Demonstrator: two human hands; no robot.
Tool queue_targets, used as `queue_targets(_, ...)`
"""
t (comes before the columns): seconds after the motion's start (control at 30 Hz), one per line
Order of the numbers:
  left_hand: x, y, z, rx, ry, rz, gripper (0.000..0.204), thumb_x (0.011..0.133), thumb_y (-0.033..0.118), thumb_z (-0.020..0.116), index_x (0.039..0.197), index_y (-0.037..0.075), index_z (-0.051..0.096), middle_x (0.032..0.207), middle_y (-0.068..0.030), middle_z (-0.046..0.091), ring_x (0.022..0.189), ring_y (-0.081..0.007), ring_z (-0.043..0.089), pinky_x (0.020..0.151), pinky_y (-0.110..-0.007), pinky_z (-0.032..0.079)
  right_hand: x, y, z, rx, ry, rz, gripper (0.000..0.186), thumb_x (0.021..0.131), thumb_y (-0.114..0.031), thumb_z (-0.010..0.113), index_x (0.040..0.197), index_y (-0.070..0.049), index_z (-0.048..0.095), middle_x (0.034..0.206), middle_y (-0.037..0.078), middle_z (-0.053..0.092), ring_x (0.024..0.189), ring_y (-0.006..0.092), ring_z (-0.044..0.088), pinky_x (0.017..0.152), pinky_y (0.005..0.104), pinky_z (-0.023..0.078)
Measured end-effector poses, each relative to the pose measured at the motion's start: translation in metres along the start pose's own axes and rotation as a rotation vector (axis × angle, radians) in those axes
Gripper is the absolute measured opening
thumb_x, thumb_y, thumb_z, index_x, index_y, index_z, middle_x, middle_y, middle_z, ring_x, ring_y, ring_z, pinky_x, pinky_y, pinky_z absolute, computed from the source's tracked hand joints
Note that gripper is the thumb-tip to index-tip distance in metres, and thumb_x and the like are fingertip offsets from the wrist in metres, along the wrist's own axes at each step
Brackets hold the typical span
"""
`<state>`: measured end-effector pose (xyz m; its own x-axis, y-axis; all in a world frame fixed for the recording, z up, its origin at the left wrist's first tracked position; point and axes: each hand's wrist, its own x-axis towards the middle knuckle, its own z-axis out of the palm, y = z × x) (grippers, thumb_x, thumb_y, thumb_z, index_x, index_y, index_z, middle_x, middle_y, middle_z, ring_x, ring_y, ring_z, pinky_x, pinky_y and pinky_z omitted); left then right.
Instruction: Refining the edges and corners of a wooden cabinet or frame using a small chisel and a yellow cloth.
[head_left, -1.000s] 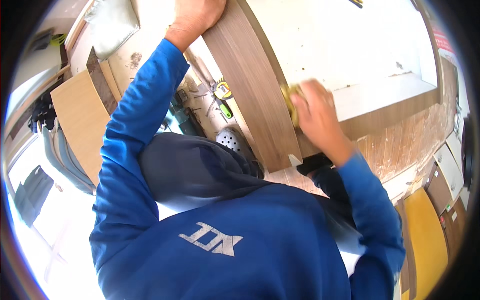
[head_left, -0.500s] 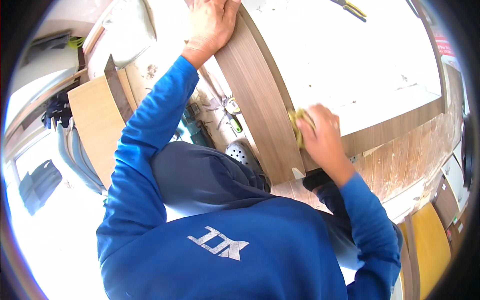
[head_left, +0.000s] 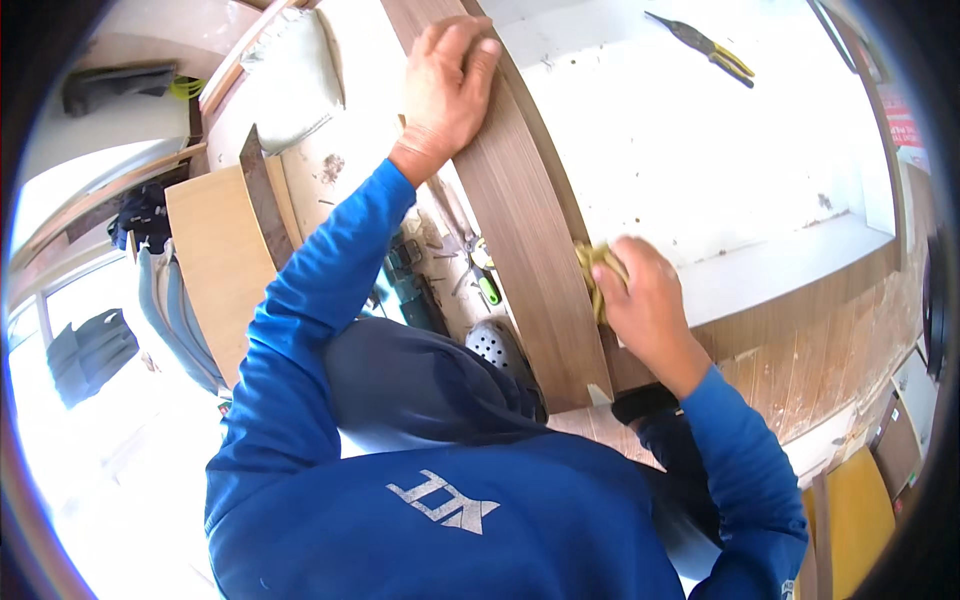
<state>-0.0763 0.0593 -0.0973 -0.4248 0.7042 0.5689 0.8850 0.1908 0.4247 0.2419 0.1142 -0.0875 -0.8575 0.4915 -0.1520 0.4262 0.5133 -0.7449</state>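
A long wood-grain panel [head_left: 520, 200] forms the near-left side of a shallow box frame with a white base [head_left: 690, 160]. Across the panel's upper part lies my left hand [head_left: 448, 92], its fingers bent over the wood. My right hand [head_left: 645, 305] is closed around a crumpled yellowish cloth [head_left: 592, 270] and presses it to the panel's inner edge, near the corner. Part of the cloth is hidden under the fingers. Yellow-handled snips [head_left: 705, 50] lie on the white base, apart from both hands.
Left of the panel, a teal power tool [head_left: 412, 290] and a green-tipped hand tool [head_left: 487, 288] lie on the floor near my shoe [head_left: 492, 345]. A pale board [head_left: 215, 260] and a stuffed sack [head_left: 292, 80] stand farther left. A yellow panel [head_left: 862, 525] leans at lower right.
The view has shifted, so the frame sits lower and more of the snips shows. My right hand with the cloth has slid slightly away from the corner along the panel. My left hand stays on the wood.
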Motion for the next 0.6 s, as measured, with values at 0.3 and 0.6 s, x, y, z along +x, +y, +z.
queue_targets(0.3,0.0,0.018,0.009,-0.045,-0.049,-0.034,0.027,0.103,0.016,0.061,0.127,0.005,0.067,0.128,-0.0186,0.063,0.119,-0.0396,0.059,0.105,-0.045,0.047,0.201,-0.004,0.006,0.01,0.174,-0.182,0.028,0.099,-0.03,0.064,0.103,-0.002,0.065,0.091,0.023,0.071,0.087,0.0451,0.068,0.075,0.0545,0.053)
queue_targets(0.6,0.0,0.021,-0.011,-0.067,-0.023,-0.122,0.033,0.103,0.001,0.053,0.135,0.003,0.06,0.134,-0.0197,0.058,0.125,-0.0381,0.056,0.108,-0.042,0.046,0.106,-0.006,0.003,0.103,-0.004,-0.007,0.026,0.096,-0.026,0.069,0.094,-0.001,0.061,0.087,0.023,0.067,0.086,0.0455,0.066,0.074,0.0513,0.051)
